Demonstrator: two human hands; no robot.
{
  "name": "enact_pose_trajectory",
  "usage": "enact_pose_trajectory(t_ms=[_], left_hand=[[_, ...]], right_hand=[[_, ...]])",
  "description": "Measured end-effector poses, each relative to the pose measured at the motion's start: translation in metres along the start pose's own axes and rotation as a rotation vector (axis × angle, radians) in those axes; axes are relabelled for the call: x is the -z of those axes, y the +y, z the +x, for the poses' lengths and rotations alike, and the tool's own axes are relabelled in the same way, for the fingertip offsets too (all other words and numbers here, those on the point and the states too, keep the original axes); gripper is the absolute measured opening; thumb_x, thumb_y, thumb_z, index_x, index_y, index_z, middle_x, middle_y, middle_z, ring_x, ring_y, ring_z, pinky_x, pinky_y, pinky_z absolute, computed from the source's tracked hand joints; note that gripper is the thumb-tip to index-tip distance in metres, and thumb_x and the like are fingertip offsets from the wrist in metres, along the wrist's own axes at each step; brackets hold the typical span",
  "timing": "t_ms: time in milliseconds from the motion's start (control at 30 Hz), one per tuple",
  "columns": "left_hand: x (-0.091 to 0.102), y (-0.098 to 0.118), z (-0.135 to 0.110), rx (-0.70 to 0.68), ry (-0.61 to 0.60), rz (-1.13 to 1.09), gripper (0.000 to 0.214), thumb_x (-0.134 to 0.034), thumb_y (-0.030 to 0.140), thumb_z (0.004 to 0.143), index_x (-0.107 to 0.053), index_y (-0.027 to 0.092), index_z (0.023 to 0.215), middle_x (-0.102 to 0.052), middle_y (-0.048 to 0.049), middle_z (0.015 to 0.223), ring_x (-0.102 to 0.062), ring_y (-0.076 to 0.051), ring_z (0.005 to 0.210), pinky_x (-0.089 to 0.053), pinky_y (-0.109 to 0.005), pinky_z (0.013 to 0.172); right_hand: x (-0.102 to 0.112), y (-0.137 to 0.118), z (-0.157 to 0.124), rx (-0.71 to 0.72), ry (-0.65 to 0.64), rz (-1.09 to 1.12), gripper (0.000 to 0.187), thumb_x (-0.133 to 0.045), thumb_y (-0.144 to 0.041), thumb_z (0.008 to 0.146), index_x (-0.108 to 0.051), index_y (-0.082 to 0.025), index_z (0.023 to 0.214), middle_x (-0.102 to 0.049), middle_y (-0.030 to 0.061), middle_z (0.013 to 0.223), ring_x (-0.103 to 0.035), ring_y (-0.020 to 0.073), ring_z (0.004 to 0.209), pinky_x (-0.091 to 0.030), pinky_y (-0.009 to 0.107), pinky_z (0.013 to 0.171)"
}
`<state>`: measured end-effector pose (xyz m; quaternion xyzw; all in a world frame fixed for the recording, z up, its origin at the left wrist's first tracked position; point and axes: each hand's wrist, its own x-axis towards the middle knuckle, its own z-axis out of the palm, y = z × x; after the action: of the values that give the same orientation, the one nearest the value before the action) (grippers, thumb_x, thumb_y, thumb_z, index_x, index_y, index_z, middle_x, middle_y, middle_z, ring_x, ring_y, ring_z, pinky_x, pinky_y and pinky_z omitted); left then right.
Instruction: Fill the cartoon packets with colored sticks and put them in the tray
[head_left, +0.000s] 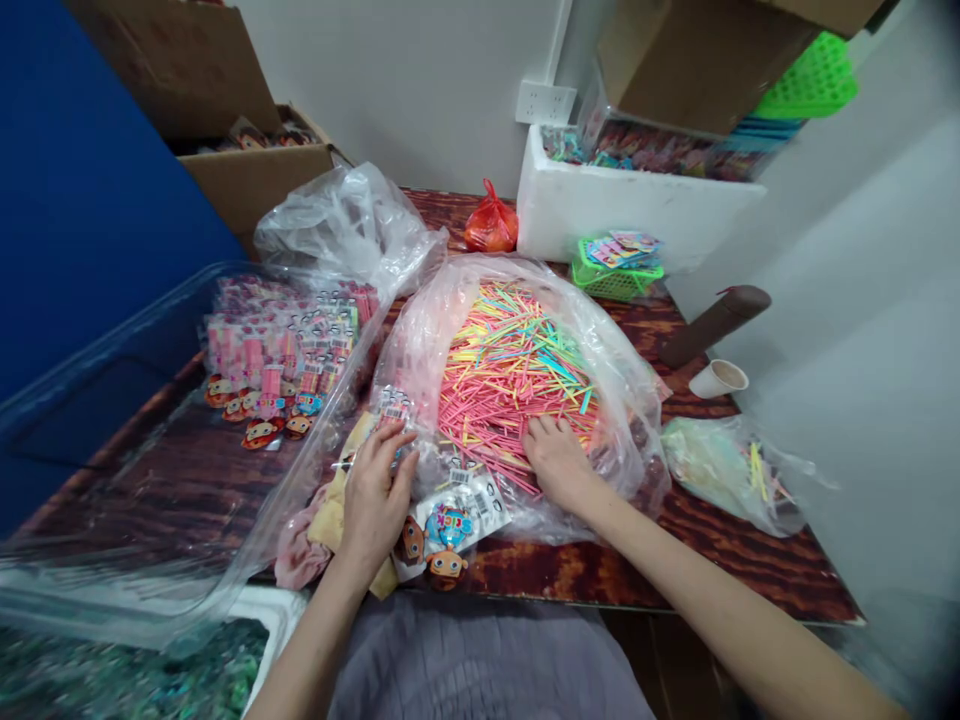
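Note:
A large clear plastic bag lies wide open, heaped with thin pink, yellow, green and blue sticks. My right hand is in the near side of the heap, its fingers curled among pink sticks; the fingertips are partly hidden. My left hand rests left of the bag's near edge, over small packets, thumb and fingers apart. Just right of it lie printed "Stick" packets with cartoon heads. Under the left wrist are a yellow cloth and a pink cloth.
Filled pink packets lie in a clear plastic bin at left. Behind stand a cardboard box, a red bag, a white foam box and a green basket. A brown bottle and paper cup are right.

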<state>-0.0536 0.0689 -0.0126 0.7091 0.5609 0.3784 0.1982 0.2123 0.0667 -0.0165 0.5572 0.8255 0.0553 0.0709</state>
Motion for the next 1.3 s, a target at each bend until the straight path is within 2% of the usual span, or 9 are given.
enact_pose_trajectory(t_ms=[167,300,400,567,733,867,1000,1133,1300], left_hand=[[-0.003,0.002,-0.007,0.026,-0.055,-0.029,0.024,-0.048,0.033,0.095,-0.065,0.021,0.108,-0.060,-0.0078,0.125,-0.054,-0.024,0.120,-0.041,-0.042,0.104],[-0.002,0.004,-0.009,0.037,-0.080,-0.049,0.025,-0.047,0.034,0.095,-0.065,0.021,0.109,-0.060,-0.0079,0.125,-0.056,-0.023,0.118,-0.042,-0.041,0.103],[0.004,0.001,-0.012,0.071,-0.084,-0.083,0.026,-0.048,0.035,0.094,-0.066,0.021,0.106,-0.061,-0.0082,0.123,-0.056,-0.023,0.117,-0.043,-0.041,0.102],[0.011,-0.004,-0.016,0.101,-0.085,-0.107,0.026,-0.048,0.036,0.093,-0.067,0.021,0.103,-0.062,-0.0087,0.122,-0.056,-0.024,0.117,-0.043,-0.042,0.101],[0.006,0.001,-0.017,0.103,-0.121,-0.114,0.025,-0.048,0.035,0.094,-0.067,0.022,0.104,-0.062,-0.0080,0.123,-0.057,-0.023,0.117,-0.044,-0.041,0.101],[0.004,0.004,-0.019,0.104,-0.122,-0.120,0.024,-0.049,0.035,0.094,-0.067,0.023,0.105,-0.061,-0.0077,0.124,-0.056,-0.023,0.118,-0.043,-0.041,0.101],[0.009,0.001,-0.022,0.108,-0.122,-0.129,0.024,-0.049,0.034,0.094,-0.066,0.022,0.104,-0.061,-0.0079,0.123,-0.056,-0.023,0.118,-0.043,-0.040,0.102],[0.014,-0.002,-0.021,0.108,-0.118,-0.140,0.024,-0.049,0.034,0.093,-0.067,0.022,0.103,-0.062,-0.0080,0.121,-0.057,-0.023,0.116,-0.043,-0.040,0.101],[0.013,0.003,-0.018,0.115,-0.122,-0.164,0.023,-0.050,0.034,0.093,-0.067,0.022,0.102,-0.063,-0.0080,0.121,-0.057,-0.023,0.116,-0.044,-0.039,0.099]], right_hand=[[0.000,-0.010,0.009,-0.051,-0.017,-0.064,0.022,-0.047,-0.007,0.086,-0.065,-0.008,0.097,-0.062,0.0181,0.095,-0.049,0.0300,0.093,-0.034,0.041,0.079],[-0.005,-0.009,0.010,-0.032,-0.008,-0.060,0.022,-0.044,-0.009,0.089,-0.066,-0.010,0.094,-0.063,0.0168,0.095,-0.049,0.0293,0.092,-0.034,0.040,0.080],[-0.010,-0.004,-0.001,-0.026,0.041,-0.023,0.022,-0.043,-0.011,0.091,-0.064,-0.013,0.097,-0.064,0.0142,0.100,-0.049,0.0291,0.096,-0.032,0.042,0.089],[-0.016,0.000,-0.015,-0.106,0.128,0.081,0.023,-0.041,-0.013,0.093,-0.063,-0.016,0.100,-0.066,0.0107,0.098,-0.048,0.0269,0.098,-0.023,0.043,0.102],[-0.008,-0.004,0.000,-0.169,0.102,0.093,0.023,-0.040,-0.012,0.093,-0.062,-0.015,0.098,-0.067,0.0124,0.093,-0.050,0.0282,0.094,-0.029,0.041,0.090],[-0.002,-0.014,0.013,-0.148,0.067,0.119,0.020,-0.042,-0.015,0.094,-0.061,-0.016,0.097,-0.067,0.0127,0.094,-0.051,0.0275,0.091,-0.030,0.039,0.081],[-0.002,-0.022,0.017,-0.157,0.002,0.123,0.020,-0.043,-0.017,0.094,-0.062,-0.013,0.102,-0.067,0.0151,0.100,-0.051,0.0280,0.096,-0.030,0.040,0.085],[0.000,-0.027,0.017,-0.173,0.017,0.116,0.022,-0.046,-0.023,0.094,-0.063,-0.013,0.103,-0.064,0.0163,0.106,-0.050,0.0289,0.101,-0.032,0.039,0.086],[-0.001,-0.035,0.030,-0.126,-0.044,0.128,0.023,-0.045,-0.014,0.090,-0.063,-0.009,0.103,-0.064,0.0190,0.103,-0.052,0.0297,0.099,-0.034,0.040,0.085]])
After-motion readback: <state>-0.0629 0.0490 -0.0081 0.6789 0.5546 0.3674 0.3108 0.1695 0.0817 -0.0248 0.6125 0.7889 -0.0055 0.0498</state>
